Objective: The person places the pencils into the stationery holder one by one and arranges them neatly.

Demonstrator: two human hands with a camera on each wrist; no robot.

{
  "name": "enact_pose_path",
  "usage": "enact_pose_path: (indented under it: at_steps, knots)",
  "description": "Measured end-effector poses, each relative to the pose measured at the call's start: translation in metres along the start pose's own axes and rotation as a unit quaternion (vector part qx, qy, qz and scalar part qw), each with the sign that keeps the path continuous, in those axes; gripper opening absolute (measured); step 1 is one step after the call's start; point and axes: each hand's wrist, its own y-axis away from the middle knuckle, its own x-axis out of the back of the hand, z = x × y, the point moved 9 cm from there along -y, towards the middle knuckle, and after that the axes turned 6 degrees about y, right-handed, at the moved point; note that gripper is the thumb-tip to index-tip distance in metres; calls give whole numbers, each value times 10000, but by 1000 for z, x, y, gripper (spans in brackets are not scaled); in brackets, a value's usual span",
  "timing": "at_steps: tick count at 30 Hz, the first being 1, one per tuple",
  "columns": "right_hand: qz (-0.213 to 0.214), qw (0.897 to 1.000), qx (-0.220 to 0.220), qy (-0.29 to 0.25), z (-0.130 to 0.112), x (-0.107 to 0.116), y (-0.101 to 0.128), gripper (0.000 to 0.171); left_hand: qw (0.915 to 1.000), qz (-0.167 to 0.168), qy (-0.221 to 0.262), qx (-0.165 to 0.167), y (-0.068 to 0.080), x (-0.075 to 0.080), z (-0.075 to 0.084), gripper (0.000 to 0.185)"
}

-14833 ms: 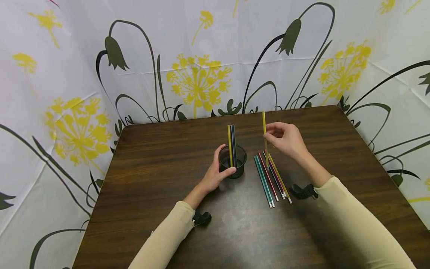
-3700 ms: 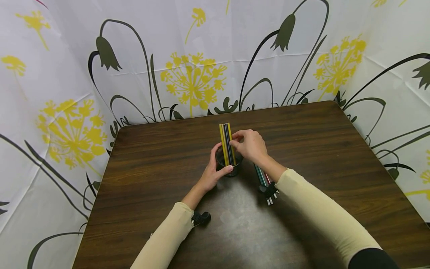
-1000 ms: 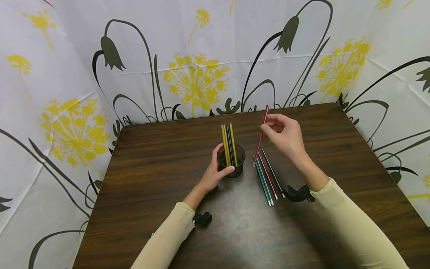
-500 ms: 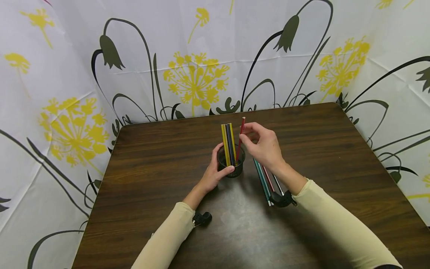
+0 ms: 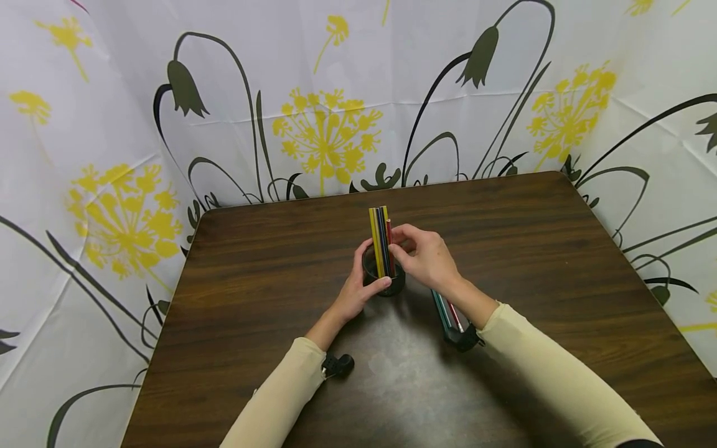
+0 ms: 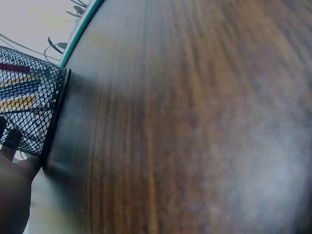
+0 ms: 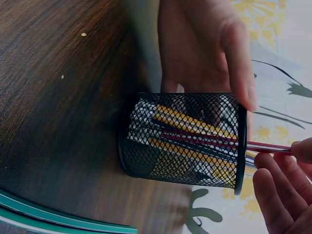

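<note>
A black mesh pencil cup [image 5: 396, 286] stands on the table, and my left hand [image 5: 358, 289] grips its left side, thumb across the front. Several yellow and dark pencils [image 5: 376, 239] stand in the cup, leaning together. Between thumb and fingers, my right hand [image 5: 428, 258] pinches a red pencil [image 7: 268, 146]. Its lower part is inside the cup, seen through the mesh in the right wrist view. Teal pencils [image 5: 440, 310] and a red one [image 5: 455, 316] lie to the right of the cup, partly hidden under my right forearm and wrist camera.
The brown wooden table [image 5: 269, 267] stretches around the cup. Behind it hangs a white curtain [image 5: 241, 68] printed with flowers. Black wrist cameras [image 5: 338, 365] stick out below both wrists, the right one close over the lying pencils.
My right hand has carried the red pencil left from above the lying pencils and lowered it into the cup. Since the oldest frame, yellow pencils have gone from table to cup. My left hand stays put.
</note>
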Motion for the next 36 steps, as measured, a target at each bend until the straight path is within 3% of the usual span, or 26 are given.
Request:
enact_pose_path:
  at_steps: [13, 36]
  knots:
    - [5, 9995, -85, 291, 0, -4, -1, 19, 10000, -39, 39, -43, -1, -2, -1, 81]
    - [206, 9962, -687, 493, 17, -7, -6, 17, 10000, -40, 25, 59, -1, 0, -5, 81]
